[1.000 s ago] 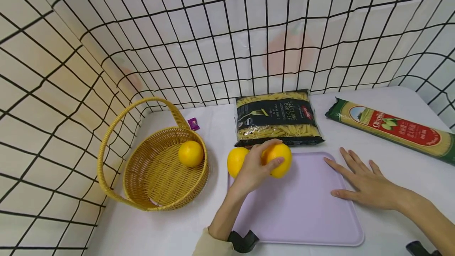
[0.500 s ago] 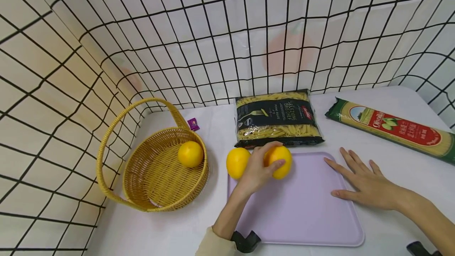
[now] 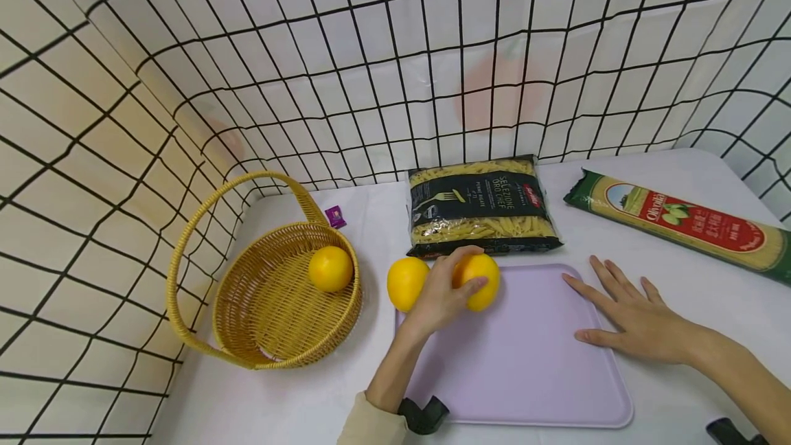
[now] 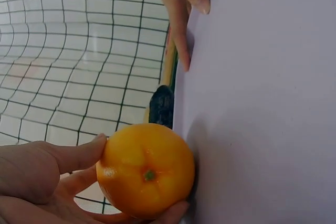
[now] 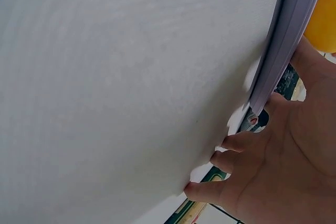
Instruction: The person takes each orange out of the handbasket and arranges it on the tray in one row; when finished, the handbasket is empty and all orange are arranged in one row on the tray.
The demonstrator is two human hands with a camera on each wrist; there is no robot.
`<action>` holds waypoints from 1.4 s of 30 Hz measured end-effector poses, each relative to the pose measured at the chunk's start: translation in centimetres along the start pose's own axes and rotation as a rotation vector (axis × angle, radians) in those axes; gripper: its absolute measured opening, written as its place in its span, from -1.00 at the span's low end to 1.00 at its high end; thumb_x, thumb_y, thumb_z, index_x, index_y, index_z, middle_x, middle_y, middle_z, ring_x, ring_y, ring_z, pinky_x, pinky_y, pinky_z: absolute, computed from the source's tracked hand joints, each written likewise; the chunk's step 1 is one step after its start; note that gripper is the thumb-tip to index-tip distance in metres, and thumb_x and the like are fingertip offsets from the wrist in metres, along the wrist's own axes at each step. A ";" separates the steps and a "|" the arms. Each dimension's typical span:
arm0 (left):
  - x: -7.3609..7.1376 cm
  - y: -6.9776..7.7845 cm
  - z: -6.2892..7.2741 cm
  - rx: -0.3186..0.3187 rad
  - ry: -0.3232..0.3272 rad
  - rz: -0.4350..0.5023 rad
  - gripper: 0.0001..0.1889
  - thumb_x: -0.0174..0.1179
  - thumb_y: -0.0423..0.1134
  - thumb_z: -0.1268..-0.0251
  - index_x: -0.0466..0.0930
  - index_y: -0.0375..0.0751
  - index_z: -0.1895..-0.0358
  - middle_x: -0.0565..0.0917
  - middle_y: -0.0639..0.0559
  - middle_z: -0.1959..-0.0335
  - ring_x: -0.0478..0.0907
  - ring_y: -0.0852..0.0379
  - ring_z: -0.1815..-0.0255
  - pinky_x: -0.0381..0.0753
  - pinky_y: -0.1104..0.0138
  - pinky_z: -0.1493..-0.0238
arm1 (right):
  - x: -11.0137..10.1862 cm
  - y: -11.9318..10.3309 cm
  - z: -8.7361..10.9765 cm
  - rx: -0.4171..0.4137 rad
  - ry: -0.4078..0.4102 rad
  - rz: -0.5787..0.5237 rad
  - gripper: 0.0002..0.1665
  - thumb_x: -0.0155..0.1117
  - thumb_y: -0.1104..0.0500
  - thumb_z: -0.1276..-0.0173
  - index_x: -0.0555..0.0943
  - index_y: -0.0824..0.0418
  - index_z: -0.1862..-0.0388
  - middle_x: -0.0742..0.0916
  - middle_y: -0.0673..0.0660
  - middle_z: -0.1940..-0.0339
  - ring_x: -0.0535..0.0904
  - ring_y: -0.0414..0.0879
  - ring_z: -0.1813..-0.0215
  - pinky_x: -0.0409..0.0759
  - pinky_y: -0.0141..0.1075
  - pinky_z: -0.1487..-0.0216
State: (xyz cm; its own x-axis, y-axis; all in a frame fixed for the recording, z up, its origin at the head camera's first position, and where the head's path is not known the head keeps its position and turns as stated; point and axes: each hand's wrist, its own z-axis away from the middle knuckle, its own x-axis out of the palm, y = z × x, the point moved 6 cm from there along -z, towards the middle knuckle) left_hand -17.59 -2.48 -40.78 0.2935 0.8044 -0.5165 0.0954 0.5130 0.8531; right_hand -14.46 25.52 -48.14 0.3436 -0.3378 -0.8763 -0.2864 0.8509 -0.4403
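My left hand [image 3: 440, 297] grips an orange [image 3: 480, 282] at the far left part of the lilac tray [image 3: 531, 362]. In the left wrist view, the thumb and fingers curl round this orange [image 4: 149, 169], its green stem end facing the camera. A second orange [image 3: 406, 284] sits just left of that hand, at the tray's far left corner, partly covered by the hand. My right hand [image 3: 645, 325] lies spread at the tray's right edge, fingers straight. The right wrist view shows that hand's palm [image 5: 283, 166] beside the tray rim [image 5: 289, 40].
A wicker basket [image 3: 231, 294] with an upright handle stands left, holding one orange [image 3: 330, 269]. Behind it lies a small purple packet [image 3: 336, 217]. A penne bag [image 3: 485, 204] lies beyond the tray, a spaghetti pack [image 3: 686, 222] at right. Black wire mesh [image 3: 395, 60] encloses the table's back and sides.
My left hand and the gripped orange have shifted slightly left, and the orange beside it has moved a little left too. The right hand stays put.
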 end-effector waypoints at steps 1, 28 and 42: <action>0.0 0.0 0.0 0.002 -0.003 -0.001 -0.53 0.31 -0.23 -0.44 0.53 0.00 -0.38 0.64 -0.13 -0.22 0.45 0.04 -0.12 0.45 0.18 -0.12 | 0.0 0.0 0.0 0.001 -0.001 -0.003 0.12 0.34 -0.31 -0.35 0.02 -0.08 -0.72 -0.08 0.52 -0.68 -0.27 0.56 -0.65 -0.30 0.69 -0.34; -0.4 -0.3 0.3 -0.040 -0.089 -0.035 -0.47 0.32 -0.16 -0.44 0.50 0.11 -0.44 0.48 -0.21 -0.22 0.42 -0.03 -0.11 0.45 0.13 -0.08 | -0.1 -0.1 0.0 0.000 -0.002 -0.005 0.12 0.34 -0.31 -0.36 0.03 -0.07 -0.72 -0.08 0.52 -0.68 -0.26 0.57 -0.64 -0.30 0.69 -0.34; -0.3 0.1 0.5 -0.064 -0.083 -0.087 -0.36 0.40 -0.21 -0.36 0.44 0.09 -0.48 0.46 -0.25 -0.29 0.49 -0.09 -0.15 0.54 0.00 -0.17 | -0.2 -0.2 0.0 -0.004 0.002 -0.003 0.11 0.35 -0.30 -0.35 0.03 -0.08 -0.72 -0.07 0.52 -0.68 -0.26 0.57 -0.64 -0.30 0.69 -0.34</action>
State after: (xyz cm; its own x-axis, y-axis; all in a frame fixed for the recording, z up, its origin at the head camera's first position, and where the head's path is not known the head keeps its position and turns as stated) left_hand -17.15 -2.85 -40.48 0.3646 0.7297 -0.5784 0.0638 0.6001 0.7974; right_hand -14.41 25.41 -47.89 0.3422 -0.3409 -0.8756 -0.2890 0.8485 -0.4433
